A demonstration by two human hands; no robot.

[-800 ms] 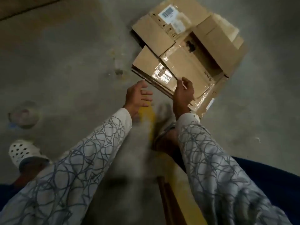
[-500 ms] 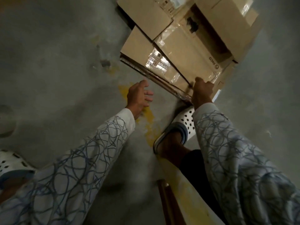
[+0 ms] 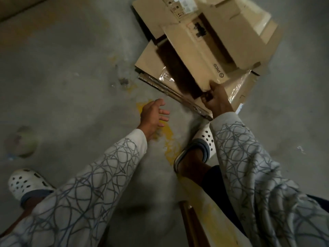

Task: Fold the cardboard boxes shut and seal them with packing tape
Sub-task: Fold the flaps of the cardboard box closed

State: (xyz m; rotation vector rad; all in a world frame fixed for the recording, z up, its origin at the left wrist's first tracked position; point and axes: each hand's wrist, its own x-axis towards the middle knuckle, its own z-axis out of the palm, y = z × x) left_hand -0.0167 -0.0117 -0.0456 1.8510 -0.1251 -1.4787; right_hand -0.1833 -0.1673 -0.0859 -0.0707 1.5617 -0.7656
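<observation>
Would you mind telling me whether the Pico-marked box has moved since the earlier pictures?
Yes: the right hand has lifted the Pico-marked box up off the flat cardboard stack, opening a dark gap.

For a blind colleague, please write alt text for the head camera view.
The right hand grips the near corner of a cardboard box, raised above a pile of flat boxes on a concrete floor. The left hand hovers open beside the pile.
</observation>
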